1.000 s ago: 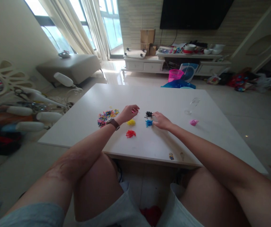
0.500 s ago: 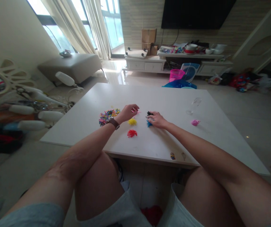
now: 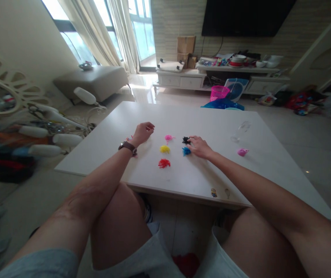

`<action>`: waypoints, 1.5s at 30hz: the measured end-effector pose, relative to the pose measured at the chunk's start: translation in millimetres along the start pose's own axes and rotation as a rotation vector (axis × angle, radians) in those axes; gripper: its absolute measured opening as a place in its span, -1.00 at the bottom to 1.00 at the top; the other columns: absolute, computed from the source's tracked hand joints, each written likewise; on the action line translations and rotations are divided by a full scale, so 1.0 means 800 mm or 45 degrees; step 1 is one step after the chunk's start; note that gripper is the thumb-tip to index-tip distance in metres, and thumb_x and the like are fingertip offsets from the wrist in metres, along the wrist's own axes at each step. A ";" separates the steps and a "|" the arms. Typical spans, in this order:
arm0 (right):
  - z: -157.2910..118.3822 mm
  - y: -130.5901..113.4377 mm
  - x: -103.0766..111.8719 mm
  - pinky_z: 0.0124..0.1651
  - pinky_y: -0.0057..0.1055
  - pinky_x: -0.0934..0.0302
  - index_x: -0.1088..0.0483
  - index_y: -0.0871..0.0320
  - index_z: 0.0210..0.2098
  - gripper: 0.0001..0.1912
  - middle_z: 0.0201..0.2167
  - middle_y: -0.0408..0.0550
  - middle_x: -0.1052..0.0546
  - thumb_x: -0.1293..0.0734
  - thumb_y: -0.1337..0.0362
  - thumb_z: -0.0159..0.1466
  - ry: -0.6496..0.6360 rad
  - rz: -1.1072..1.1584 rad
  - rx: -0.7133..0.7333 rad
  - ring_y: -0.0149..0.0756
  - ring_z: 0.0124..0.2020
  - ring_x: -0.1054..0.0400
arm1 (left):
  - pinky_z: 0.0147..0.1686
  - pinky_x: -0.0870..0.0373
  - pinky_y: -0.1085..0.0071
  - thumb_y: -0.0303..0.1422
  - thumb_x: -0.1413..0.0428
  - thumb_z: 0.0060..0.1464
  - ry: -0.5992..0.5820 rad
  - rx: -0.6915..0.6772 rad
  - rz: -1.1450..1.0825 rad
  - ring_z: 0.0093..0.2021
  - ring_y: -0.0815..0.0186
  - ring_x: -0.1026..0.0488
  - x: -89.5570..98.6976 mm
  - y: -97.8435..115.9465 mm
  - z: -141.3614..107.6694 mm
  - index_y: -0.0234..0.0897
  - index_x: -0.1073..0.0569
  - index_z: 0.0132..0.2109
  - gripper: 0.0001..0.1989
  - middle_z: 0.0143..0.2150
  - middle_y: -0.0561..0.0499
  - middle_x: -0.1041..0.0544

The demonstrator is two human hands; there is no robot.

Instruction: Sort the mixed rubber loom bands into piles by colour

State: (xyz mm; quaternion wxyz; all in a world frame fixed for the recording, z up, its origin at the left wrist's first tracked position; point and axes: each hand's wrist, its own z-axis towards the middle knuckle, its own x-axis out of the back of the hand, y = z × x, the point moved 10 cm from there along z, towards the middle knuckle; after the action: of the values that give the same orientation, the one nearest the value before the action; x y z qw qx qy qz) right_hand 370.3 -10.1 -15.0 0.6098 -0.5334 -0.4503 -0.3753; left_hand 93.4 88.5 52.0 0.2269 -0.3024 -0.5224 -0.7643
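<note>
On the white table (image 3: pixel 142 173) lie small piles of thin coloured pieces: pink (image 3: pixel 169 137), yellow (image 3: pixel 164 149), red (image 3: pixel 164 163), black (image 3: pixel 186 140) and blue (image 3: pixel 186 151). My left hand (image 3: pixel 144 132) hovers above a mixed multicoloured pile (image 3: pixel 134 153), mostly hidden by the hand and wrist. Its fingers are curled together; what they hold, if anything, is too small to name. My right hand (image 3: pixel 199 146) rests beside the black and blue piles, fingers apart, with nothing visible in it.
A pink object (image 3: pixel 243 152) and a clear container (image 3: pixel 245 126) are on the right of the table. Two small flat items, one a yellow-and-blue figure (image 3: pixel 213 192), lie near the front edge. A lamp with white shades (image 3: pixel 67 141) stands at the left.
My left hand has moved left, from the pink pile to over the mixed pile, uncovering the pink one. My right hand has shifted slightly off the black and blue piles.
</note>
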 end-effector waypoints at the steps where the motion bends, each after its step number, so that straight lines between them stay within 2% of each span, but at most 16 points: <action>1: -0.004 0.001 0.002 0.33 -0.03 -0.17 -0.38 0.15 0.22 -0.54 0.35 0.12 -0.33 -0.23 0.12 0.39 -0.001 -0.016 0.007 0.02 0.33 -0.20 | -0.17 -0.47 0.38 -0.47 -0.17 0.02 0.039 0.052 0.007 -0.26 0.26 -0.55 0.011 -0.013 0.001 -0.36 -0.63 -0.17 -0.79 -0.24 -0.11 -0.66; 3: -0.015 0.004 0.002 0.33 -0.09 -0.17 -0.29 0.23 0.28 -0.44 0.33 0.20 -0.33 -0.28 0.10 0.36 -0.045 -0.061 0.011 0.04 0.32 -0.22 | -0.22 -0.46 0.41 -0.46 -0.17 0.03 0.116 0.165 0.008 -0.29 0.28 -0.54 0.034 -0.043 0.000 -0.36 -0.64 -0.16 -0.78 -0.24 -0.10 -0.66; 6: -0.035 0.018 -0.012 0.34 -0.03 -0.16 -0.22 0.23 0.32 -0.20 0.36 0.28 -0.27 -0.39 -0.09 0.25 -0.223 -0.151 -0.016 0.16 0.32 -0.21 | -0.29 -0.43 0.45 -0.44 -0.19 0.00 0.230 0.328 0.002 -0.33 0.31 -0.52 0.067 -0.089 -0.007 -0.37 -0.65 -0.13 -0.74 -0.24 -0.08 -0.65; 8: -0.048 0.027 -0.025 0.34 -0.04 -0.16 -0.26 0.23 0.28 -0.14 0.33 0.31 -0.29 -0.43 -0.18 0.18 -0.349 -0.195 -0.016 0.18 0.33 -0.21 | -0.34 -0.42 0.46 -0.44 -0.21 -0.03 0.284 0.427 -0.009 -0.35 0.32 -0.52 0.084 -0.117 -0.015 -0.37 -0.66 -0.13 -0.72 -0.27 -0.08 -0.65; 10: -0.054 0.033 -0.033 0.35 0.00 -0.15 -0.30 0.25 0.25 -0.11 0.34 0.33 -0.28 -0.43 -0.23 0.15 -0.407 -0.240 -0.006 0.24 0.36 -0.15 | -0.36 -0.41 0.46 -0.44 -0.22 -0.07 0.299 0.511 -0.016 -0.37 0.31 -0.51 0.094 -0.137 -0.024 -0.38 -0.67 -0.14 -0.71 -0.31 -0.08 -0.64; 13: -0.055 0.040 -0.041 0.37 0.04 -0.12 -0.30 0.24 0.25 -0.09 0.36 0.34 -0.26 -0.42 -0.27 0.13 -0.418 -0.268 -0.007 0.28 0.40 -0.09 | -0.35 -0.41 0.44 -0.45 -0.25 -0.14 0.231 0.605 -0.015 -0.38 0.30 -0.50 0.096 -0.156 -0.035 -0.38 -0.68 -0.21 -0.73 -0.39 -0.07 -0.62; 18: -0.051 0.042 -0.044 0.36 -0.01 -0.14 -0.35 0.18 0.19 -0.16 0.32 0.29 -0.33 -0.42 -0.27 0.13 -0.392 -0.249 0.028 0.22 0.35 -0.18 | -0.35 -0.40 0.41 -0.44 -0.29 -0.24 0.045 0.690 0.029 -0.37 0.25 -0.51 0.082 -0.172 -0.044 -0.37 -0.66 -0.36 -0.81 -0.47 -0.08 -0.60; 26: -0.051 0.044 -0.042 0.34 -0.02 -0.16 -0.39 0.18 0.12 -0.23 0.23 0.28 -0.40 -0.45 -0.24 0.13 -0.348 -0.233 0.063 0.18 0.28 -0.27 | -0.43 -0.38 0.45 -0.42 -0.34 -0.31 -0.188 0.677 0.154 -0.41 0.27 -0.49 0.043 -0.180 -0.042 -0.32 -0.64 -0.31 -0.73 -0.48 -0.02 -0.57; 31: -0.055 0.042 -0.036 0.32 0.00 -0.18 -0.40 0.19 0.13 -0.24 0.24 0.32 -0.40 -0.45 -0.21 0.14 -0.308 -0.232 0.060 0.21 0.30 -0.24 | -0.40 -0.40 0.43 -0.44 -0.32 -0.27 -0.195 0.624 0.238 -0.44 0.28 -0.47 0.035 -0.175 -0.041 -0.30 -0.62 -0.36 -0.80 -0.53 -0.01 -0.54; 38: -0.063 0.037 -0.028 0.29 -0.04 -0.22 -0.40 0.17 0.16 -0.28 0.27 0.28 -0.39 -0.45 -0.16 0.18 -0.282 -0.232 0.059 0.16 0.32 -0.25 | -0.37 -0.41 0.41 -0.45 -0.32 -0.28 -0.129 0.612 0.187 -0.41 0.25 -0.49 0.041 -0.165 -0.040 -0.32 -0.59 -0.40 -0.84 -0.50 -0.06 -0.56; 42: -0.071 0.012 -0.002 0.22 -0.05 -0.29 -0.40 0.12 0.14 -0.41 0.20 0.19 -0.47 -0.46 -0.02 0.22 -0.149 -0.259 0.118 0.10 0.24 -0.33 | -0.35 -0.39 0.41 -0.42 -0.32 -0.21 -0.088 0.618 0.124 -0.39 0.24 -0.49 0.042 -0.151 -0.040 -0.31 -0.59 -0.40 -0.87 -0.49 -0.06 -0.55; 45: -0.075 -0.023 0.031 0.16 -0.08 -0.31 -0.44 0.11 0.05 -0.63 0.06 0.12 -0.55 -0.38 0.08 0.31 0.035 -0.213 0.201 0.01 0.11 -0.40 | -0.37 -0.35 0.41 -0.39 -0.30 -0.14 -0.121 0.473 0.063 -0.40 0.27 -0.47 0.027 -0.122 -0.033 -0.31 -0.59 -0.42 -0.92 -0.49 -0.04 -0.55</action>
State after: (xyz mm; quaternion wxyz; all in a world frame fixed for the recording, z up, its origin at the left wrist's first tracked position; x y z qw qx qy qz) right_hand 369.7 -71.5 12.5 0.6227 -0.4390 -0.5130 -0.3954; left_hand 7.1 97.7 -4.5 0.2726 -0.3039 -0.6571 -0.6337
